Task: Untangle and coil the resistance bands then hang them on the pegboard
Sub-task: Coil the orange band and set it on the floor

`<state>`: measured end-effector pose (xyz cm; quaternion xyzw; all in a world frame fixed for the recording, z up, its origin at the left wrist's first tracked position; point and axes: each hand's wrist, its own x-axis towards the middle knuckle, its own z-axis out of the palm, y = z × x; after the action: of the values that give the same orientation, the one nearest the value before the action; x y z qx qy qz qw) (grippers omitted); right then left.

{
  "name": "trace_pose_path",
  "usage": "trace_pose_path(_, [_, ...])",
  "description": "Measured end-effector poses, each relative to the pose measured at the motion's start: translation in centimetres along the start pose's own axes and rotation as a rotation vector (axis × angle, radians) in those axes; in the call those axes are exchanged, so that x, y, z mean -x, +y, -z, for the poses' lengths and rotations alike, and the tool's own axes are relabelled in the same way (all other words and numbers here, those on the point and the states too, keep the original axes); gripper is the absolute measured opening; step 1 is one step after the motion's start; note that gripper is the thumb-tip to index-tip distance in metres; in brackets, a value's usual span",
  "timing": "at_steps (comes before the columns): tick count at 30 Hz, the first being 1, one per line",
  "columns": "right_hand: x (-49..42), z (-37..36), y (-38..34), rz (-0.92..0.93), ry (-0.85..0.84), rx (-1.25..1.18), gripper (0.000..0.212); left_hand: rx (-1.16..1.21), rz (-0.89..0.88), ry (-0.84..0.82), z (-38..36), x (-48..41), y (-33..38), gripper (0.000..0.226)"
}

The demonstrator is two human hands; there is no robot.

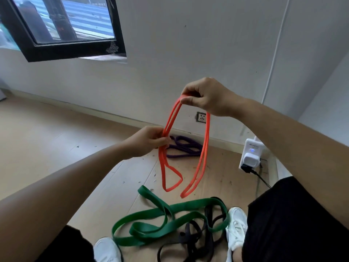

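Head view: orange band held up mid-frame, coiling under way
Left hand [149, 140] pinches strands of the orange band [207, 137] at centre; right hand [205, 97], higher, pinches its top fold, and two loops dangle. Best to feed each loop flat into the right pinch, matching lengths and avoiding twists. Purple band [186, 141] lies behind; green [196, 202] and black [208, 214] bands stay tangled below. No pegboard shows
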<state>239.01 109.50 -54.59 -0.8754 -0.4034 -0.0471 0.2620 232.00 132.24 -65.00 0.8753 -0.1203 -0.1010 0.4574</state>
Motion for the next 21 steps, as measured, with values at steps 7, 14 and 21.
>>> trace_pose_path(7, [0.3,-0.5,4.0,-0.226,0.294,-0.185,0.024,0.018,0.120,-0.071,-1.3,1.8,-1.7,0.017])
trace_pose_path(14, [0.1,-0.2,6.1,-0.380,0.510,-0.366,0.029,-0.004,0.119,-0.035,-1.4,2.0,-2.5,0.013])
trace_pose_path(21, [0.2,-0.2,6.7,-0.419,0.575,-0.418,0.029,-0.033,0.145,-0.042,-1.1,1.9,-3.2,0.014])
